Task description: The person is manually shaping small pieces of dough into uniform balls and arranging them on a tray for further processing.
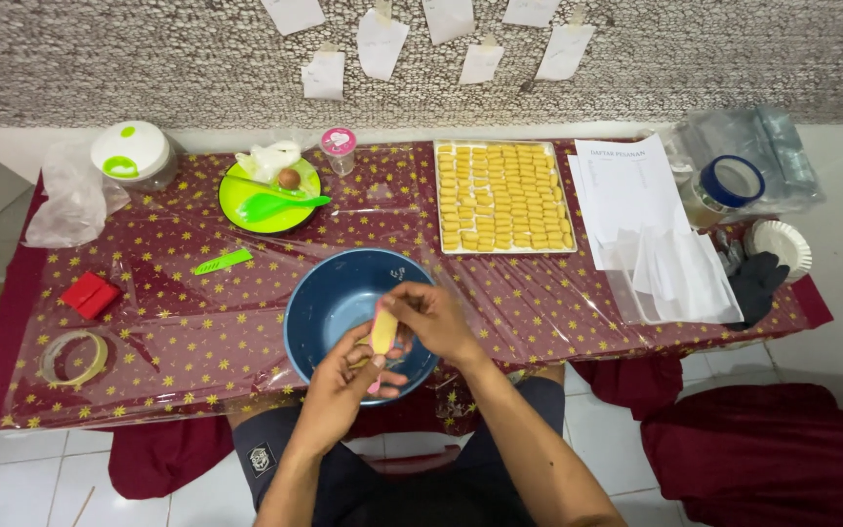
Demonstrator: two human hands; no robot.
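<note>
- Yellow dough (pixel 383 330), a small upright piece, sits pinched between both hands just above the near rim of the blue bowl (pixel 329 298).
- Right hand (pixel 438 317) has its fingers curled shut round the upper part of the dough, thumb side toward the bowl.
- Left hand (pixel 343 385) comes up from below, fingers closed about the lower end; something pink shows under its fingertips, too small to tell what.
- Bowl stands at the near edge of the table (pixel 178 332), which wears a maroon cloth with yellow stars under clear plastic.
- Behind the bowl, to the right, a white tray (pixel 505 196) is filled with rows of yellow pieces.
- A green plate (pixel 270 196) further left carries a green spoon and a brown egg.
- Near the left edge lie a red box (pixel 90 294), a tape roll (pixel 75 356) and a green strip (pixel 223 261).
- Papers (pixel 636 210) lie right of the tray, with a black glove (pixel 758 283) beside them.
</note>
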